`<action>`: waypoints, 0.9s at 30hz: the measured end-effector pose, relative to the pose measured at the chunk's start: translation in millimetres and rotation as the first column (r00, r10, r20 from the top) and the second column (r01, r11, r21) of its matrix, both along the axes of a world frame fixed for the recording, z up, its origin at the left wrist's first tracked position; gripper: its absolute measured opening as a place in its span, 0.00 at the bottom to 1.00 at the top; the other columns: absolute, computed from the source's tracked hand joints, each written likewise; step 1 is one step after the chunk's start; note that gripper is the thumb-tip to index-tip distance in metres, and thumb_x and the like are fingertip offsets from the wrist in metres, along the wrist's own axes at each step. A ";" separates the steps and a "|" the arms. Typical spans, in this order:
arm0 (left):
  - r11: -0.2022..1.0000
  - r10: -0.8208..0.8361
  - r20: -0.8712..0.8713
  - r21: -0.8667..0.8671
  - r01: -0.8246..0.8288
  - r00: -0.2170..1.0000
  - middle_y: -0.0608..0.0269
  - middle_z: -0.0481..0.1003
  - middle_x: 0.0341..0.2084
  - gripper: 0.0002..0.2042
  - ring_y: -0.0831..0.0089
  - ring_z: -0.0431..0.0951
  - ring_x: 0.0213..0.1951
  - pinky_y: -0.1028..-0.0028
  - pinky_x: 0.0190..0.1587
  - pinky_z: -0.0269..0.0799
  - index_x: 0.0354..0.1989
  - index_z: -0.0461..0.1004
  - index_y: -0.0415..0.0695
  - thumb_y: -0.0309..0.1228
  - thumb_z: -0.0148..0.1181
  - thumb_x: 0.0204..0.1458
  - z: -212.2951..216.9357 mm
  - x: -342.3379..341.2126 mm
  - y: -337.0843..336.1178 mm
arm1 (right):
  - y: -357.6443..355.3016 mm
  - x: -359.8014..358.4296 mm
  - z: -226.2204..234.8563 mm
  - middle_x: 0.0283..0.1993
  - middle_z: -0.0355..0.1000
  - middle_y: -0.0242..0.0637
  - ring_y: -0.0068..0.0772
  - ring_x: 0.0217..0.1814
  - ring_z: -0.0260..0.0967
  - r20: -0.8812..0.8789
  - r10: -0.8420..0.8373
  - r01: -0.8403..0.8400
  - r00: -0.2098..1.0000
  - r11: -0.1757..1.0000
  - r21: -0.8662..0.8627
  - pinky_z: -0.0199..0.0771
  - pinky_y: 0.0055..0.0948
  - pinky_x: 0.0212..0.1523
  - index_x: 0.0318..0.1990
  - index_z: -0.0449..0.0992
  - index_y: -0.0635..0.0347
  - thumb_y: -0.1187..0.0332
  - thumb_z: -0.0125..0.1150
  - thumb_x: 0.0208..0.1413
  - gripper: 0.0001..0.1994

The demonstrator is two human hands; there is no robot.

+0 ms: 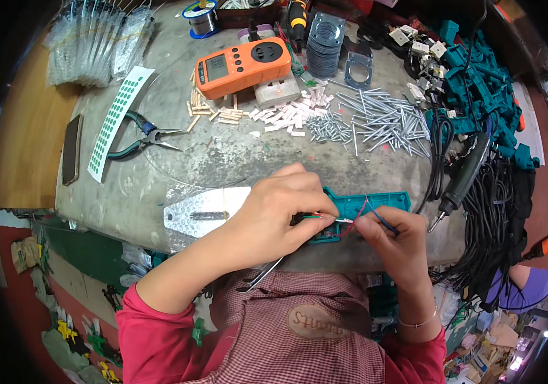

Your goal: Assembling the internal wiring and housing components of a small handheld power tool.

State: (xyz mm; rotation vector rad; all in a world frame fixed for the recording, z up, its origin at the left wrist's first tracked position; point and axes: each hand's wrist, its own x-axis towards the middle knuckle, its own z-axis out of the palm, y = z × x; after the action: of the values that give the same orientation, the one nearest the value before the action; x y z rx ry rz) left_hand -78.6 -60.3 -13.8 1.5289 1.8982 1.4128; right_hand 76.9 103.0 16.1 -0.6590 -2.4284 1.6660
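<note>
Both my hands work close together over a teal plastic housing [382,202] near the table's front edge. With thumb and fingers pinched, my left hand [290,208] holds thin wires; its back covers part of the housing. A red wire [354,224] and a blue wire [381,217] loop between the hands. My right hand [397,240] is closed at the wires, beside a small white piece [343,220]. Left of my left hand lies a silver metal plate [206,214] with a slot. Tweezers [264,275] stick out below my left wrist.
A soldering iron [464,179] lies at the right, beside bundled black cables [491,217] and piled teal housings [472,77]. Screws [382,115], an orange multimeter [243,67] and a solder spool [202,20] occupy the back. Pliers [149,134], a sticker strip [119,125] and a phone [72,149] lie left.
</note>
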 end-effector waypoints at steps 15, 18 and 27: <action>0.996 0.031 -0.082 0.089 -0.024 0.996 0.61 0.73 0.25 0.08 0.62 0.73 0.33 0.67 0.38 0.69 0.31 0.79 0.42 0.24 0.70 0.41 4.9 4.4 7.1 | -3.7 -3.4 -2.1 0.21 0.66 0.23 0.11 0.25 0.55 -0.022 0.048 -0.049 0.999 0.998 -0.037 0.56 0.20 0.23 0.31 0.79 0.68 0.70 0.66 0.58 0.09; 0.993 0.028 -0.172 0.114 -0.008 0.985 0.62 0.74 0.26 0.08 0.63 0.74 0.33 0.67 0.38 0.69 0.30 0.78 0.42 0.24 0.71 0.41 4.1 4.5 7.9 | -4.3 -1.9 -0.7 0.22 0.67 0.21 0.10 0.25 0.56 -0.014 0.018 -0.019 1.000 0.996 -0.082 0.56 0.18 0.23 0.32 0.80 0.68 0.71 0.67 0.58 0.08; 1.000 0.011 0.119 0.027 -0.015 0.993 0.61 0.79 0.30 0.07 0.64 0.77 0.36 0.68 0.41 0.71 0.32 0.79 0.39 0.23 0.69 0.44 5.5 1.3 5.5 | -4.9 -0.1 -0.7 0.26 0.73 0.25 0.10 0.29 0.64 -0.064 -0.061 0.052 0.996 0.989 -0.140 0.65 0.17 0.29 0.34 0.81 0.67 0.73 0.69 0.55 0.06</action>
State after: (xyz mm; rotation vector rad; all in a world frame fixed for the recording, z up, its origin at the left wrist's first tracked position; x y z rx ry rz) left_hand -77.3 -54.7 -8.2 1.4134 1.8287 1.5065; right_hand 76.9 98.1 15.4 -0.6713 -2.2430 1.8150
